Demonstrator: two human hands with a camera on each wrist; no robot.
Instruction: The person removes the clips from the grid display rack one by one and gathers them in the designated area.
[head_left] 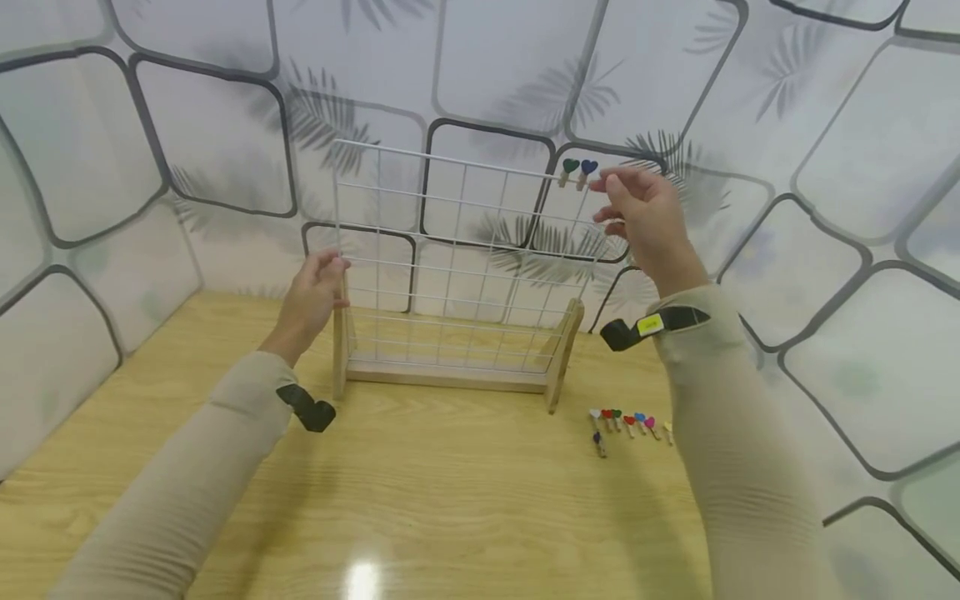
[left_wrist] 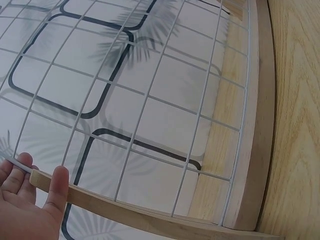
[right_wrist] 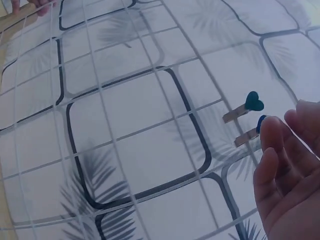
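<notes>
A white wire grid [head_left: 465,242] stands upright in a wooden base [head_left: 450,379]. My left hand [head_left: 311,292] holds its left side, with the thumb in front of the wooden post [left_wrist: 110,205] and fingers around the wire edge just above the post's end. Two small wooden clothespins with hearts, one green [head_left: 571,165] and one blue [head_left: 588,167], are clipped on the top wire near the right corner. My right hand [head_left: 648,221] is beside the blue-heart clothespin, fingers loosely bent. In the right wrist view its fingertip [right_wrist: 271,131] partly covers the blue heart; nothing shows between thumb and fingers.
Several more heart clothespins, including a red one [head_left: 630,422] and a pink one [head_left: 650,423], lie on the wood-grain table [head_left: 450,500] at the right. One with a dark blue heart [head_left: 598,442] lies nearer. Patterned wall covering [head_left: 487,75] rises behind the rack.
</notes>
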